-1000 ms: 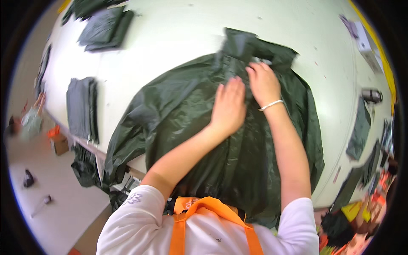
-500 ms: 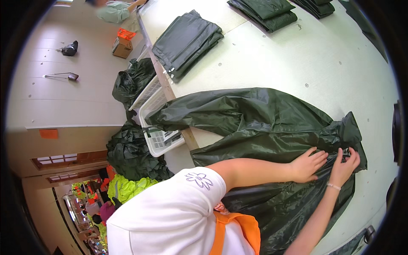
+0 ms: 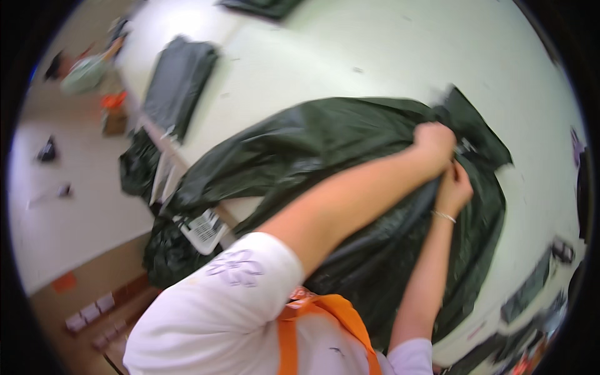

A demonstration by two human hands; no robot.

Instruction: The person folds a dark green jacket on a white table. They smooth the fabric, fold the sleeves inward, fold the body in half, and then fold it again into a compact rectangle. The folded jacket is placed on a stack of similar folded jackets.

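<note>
A dark green, glossy rain jacket point(image 3: 294, 147) lies spread over a pale table, its collar point(image 3: 480, 128) toward the right and a sleeve stretched out to the left. My left hand point(image 3: 435, 142) is closed on the jacket's front, just below the collar. Right beside it, my right hand point(image 3: 455, 186), with a thin bracelet at the wrist, pinches the same front edge. The fingertips of both hands nearly meet there. What exact part of the front they grip is hidden by the fingers and blurred.
A folded dark garment point(image 3: 181, 81) lies at the table's far left, with another dark folded stack point(image 3: 265, 5) at the top edge. A white plastic basket point(image 3: 205, 232) and dark green heaped material point(image 3: 169, 253) are beside the table's left edge. More dark cloth point(image 3: 528, 290) is at lower right.
My hands have come together and closed on the jacket's front below the collar; before, the left lay flat with fingers stretched. The view has turned and shifted, and the collar stands more spread.
</note>
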